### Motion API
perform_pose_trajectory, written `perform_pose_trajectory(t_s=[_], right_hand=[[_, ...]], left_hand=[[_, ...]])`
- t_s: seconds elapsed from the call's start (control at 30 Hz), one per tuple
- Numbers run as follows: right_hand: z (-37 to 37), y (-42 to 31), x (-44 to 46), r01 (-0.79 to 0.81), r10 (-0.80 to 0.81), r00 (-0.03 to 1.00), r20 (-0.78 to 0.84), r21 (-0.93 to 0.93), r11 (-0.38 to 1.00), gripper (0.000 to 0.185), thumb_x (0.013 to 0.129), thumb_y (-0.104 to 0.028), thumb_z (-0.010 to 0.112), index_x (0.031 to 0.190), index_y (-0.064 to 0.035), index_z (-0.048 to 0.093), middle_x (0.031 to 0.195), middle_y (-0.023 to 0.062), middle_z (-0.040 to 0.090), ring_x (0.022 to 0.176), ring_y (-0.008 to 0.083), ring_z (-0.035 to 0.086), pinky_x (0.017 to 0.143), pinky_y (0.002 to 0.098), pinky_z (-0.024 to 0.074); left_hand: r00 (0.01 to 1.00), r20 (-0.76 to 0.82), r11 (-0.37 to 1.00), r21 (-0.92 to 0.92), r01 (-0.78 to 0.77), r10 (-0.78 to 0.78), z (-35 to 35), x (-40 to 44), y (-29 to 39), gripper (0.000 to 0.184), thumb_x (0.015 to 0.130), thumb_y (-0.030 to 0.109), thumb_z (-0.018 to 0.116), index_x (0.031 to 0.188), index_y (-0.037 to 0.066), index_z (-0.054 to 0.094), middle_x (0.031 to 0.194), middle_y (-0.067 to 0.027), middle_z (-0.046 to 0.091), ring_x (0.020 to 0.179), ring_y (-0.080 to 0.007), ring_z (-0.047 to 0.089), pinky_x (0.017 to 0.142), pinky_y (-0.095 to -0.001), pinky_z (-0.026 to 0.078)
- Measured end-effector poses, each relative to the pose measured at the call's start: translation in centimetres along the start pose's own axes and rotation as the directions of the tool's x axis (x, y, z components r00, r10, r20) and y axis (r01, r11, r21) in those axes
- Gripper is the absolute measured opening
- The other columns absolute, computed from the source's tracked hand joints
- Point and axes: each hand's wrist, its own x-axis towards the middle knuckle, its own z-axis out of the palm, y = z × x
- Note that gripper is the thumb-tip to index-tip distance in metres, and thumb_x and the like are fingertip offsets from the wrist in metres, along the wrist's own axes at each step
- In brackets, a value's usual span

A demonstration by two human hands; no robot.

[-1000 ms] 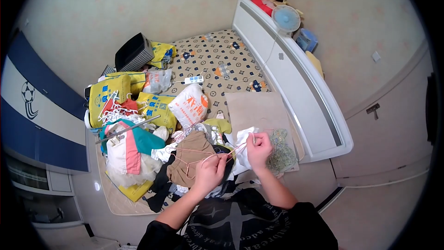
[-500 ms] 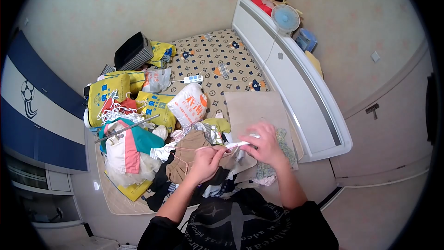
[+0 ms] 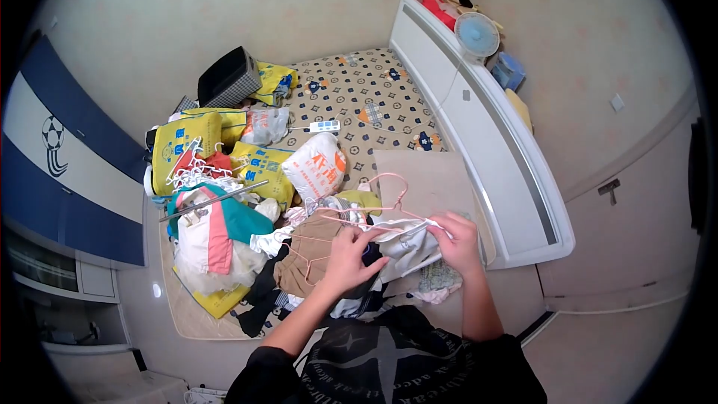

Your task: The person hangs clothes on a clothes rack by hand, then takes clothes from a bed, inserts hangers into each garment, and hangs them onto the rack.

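Note:
A pink clothes hanger (image 3: 400,206) is up in front of me, its hook pointing away. A white garment (image 3: 410,253) hangs from its right half. My left hand (image 3: 351,260) is at the hanger's lower bar, fingers curled against it and thumb held apart. With finger and thumb, my right hand (image 3: 456,243) pinches the white garment's edge at the hanger's right end. Beneath my left hand lies a brown garment (image 3: 305,243) with another pink hanger (image 3: 308,262) on top. Dark clothes (image 3: 258,303) are heaped around it.
Yellow bags (image 3: 183,142), a white plastic bag (image 3: 315,168) and a pile of white hangers (image 3: 198,168) are on the bed's left side. A metal rod (image 3: 217,200) lies across a green, white and pink item (image 3: 209,228). A power strip (image 3: 324,126) and white headboard (image 3: 493,142) lie beyond.
My hands have moved apart, the right one going right. The pink hanger now shows with its hook outward, and the white garment, bunched between my fingers before, is spread below it.

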Motion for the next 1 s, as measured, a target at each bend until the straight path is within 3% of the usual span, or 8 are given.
perform_pose_trajectory(t_s=[0.2,0.33,0.37,0.63,0.73,0.83,0.97,1.0], right_hand=[[-1.9,0.4,-0.8,-0.049,0.049,0.999,-0.019,0.012,0.999,0.013,0.082,-0.004,0.074,0.094,-0.0003,0.074,0.069,0.0105,0.060,0.060,0.0223,0.056,0.055,0.0330,0.0420],[-3.9,1.4,-1.9,-0.131,0.133,0.987,0.088,-0.033,0.991,0.012,0.083,-0.005,0.074,0.094,0.0010,0.073,0.069,0.0106,0.060,0.060,0.0209,0.055,0.055,0.0327,0.0410],[-3.9,1.6,-2.1,-0.121,0.122,0.988,0.091,-0.015,0.992,0.012,0.083,-0.005,0.073,0.093,0.0012,0.073,0.069,0.0104,0.059,0.060,0.0205,0.055,0.055,0.0326,0.0410],[-4.6,2.8,-2.2,-0.217,0.193,0.967,0.168,0.133,0.967,0.011,0.086,-0.007,0.071,0.092,0.0013,0.073,0.071,0.0121,0.063,0.063,0.0216,0.058,0.059,0.0316,0.0438],[-5.3,2.5,-1.5,0.012,-0.004,0.944,0.329,-0.023,1.000,0.011,0.086,-0.007,0.071,0.093,0.0009,0.073,0.073,0.0139,0.066,0.064,0.0228,0.061,0.060,0.0319,0.0456],[-4.7,0.7,-1.6,-0.173,0.161,0.948,0.274,0.019,0.985,0.012,0.085,-0.008,0.072,0.093,0.0005,0.074,0.073,0.0145,0.067,0.064,0.0237,0.063,0.059,0.0332,0.0465],[-3.4,1.2,-1.9,-0.115,0.096,0.975,0.201,0.084,0.990,0.012,0.084,-0.007,0.073,0.093,0.0006,0.073,0.074,0.0146,0.067,0.063,0.0244,0.063,0.059,0.0341,0.0470],[-2.9,1.4,-2.2,-0.123,0.104,0.979,0.177,0.099,0.987,0.012,0.084,-0.007,0.073,0.093,0.0005,0.073,0.074,0.0146,0.067,0.063,0.0245,0.063,0.059,0.0342,0.0471]], left_hand=[[0.976,-0.106,0.965,0.206,-0.164,0.188,-0.1,1.8,-4.9,0.026,0.077,0.038,0.078,0.092,0.017,0.072,0.095,-0.0063,0.055,0.092,-0.0270,0.053,0.078,-0.0425,0.038],[0.942,-0.050,0.918,0.247,-0.311,0.332,-6.4,2.7,-4.2,0.019,0.078,0.035,0.079,0.083,0.017,0.072,0.090,-0.0033,0.054,0.091,-0.0252,0.054,0.086,-0.0422,0.038],[0.950,-0.019,0.926,0.229,-0.301,0.313,-7.4,2.8,-3.6,0.018,0.078,0.034,0.079,0.082,0.017,0.072,0.089,-0.0025,0.054,0.093,-0.0246,0.055,0.094,-0.0460,0.039],[0.934,0.060,0.897,0.266,-0.354,0.351,-10.8,4.4,-2.9,0.020,0.074,0.033,0.082,0.082,0.017,0.074,0.088,-0.0023,0.052,0.096,-0.0259,0.056,0.110,-0.0549,0.034],[0.937,0.036,0.916,0.202,-0.346,0.347,-11.5,4.5,-2.8,0.019,0.075,0.032,0.082,0.082,0.016,0.074,0.088,-0.0022,0.053,0.094,-0.0256,0.057,0.110,-0.0560,0.034],[0.932,0.065,0.923,0.130,-0.362,0.356,-12.9,4.9,-2.0,0.019,0.075,0.028,0.082,0.083,0.014,0.073,0.088,-0.0033,0.055,0.091,-0.0266,0.059,0.109,-0.0541,0.037],[0.907,0.050,0.905,0.061,-0.421,0.418,-9.8,5.3,-0.5,0.019,0.074,0.022,0.083,0.085,0.012,0.072,0.091,-0.0050,0.059,0.089,-0.0271,0.060,0.075,-0.0382,0.049],[0.925,0.006,0.925,0.007,-0.379,0.379,-8.7,5.3,-0.2,0.020,0.073,0.022,0.083,0.086,0.011,0.072,0.092,-0.0050,0.059,0.088,-0.0268,0.059,0.075,-0.0377,0.048]])
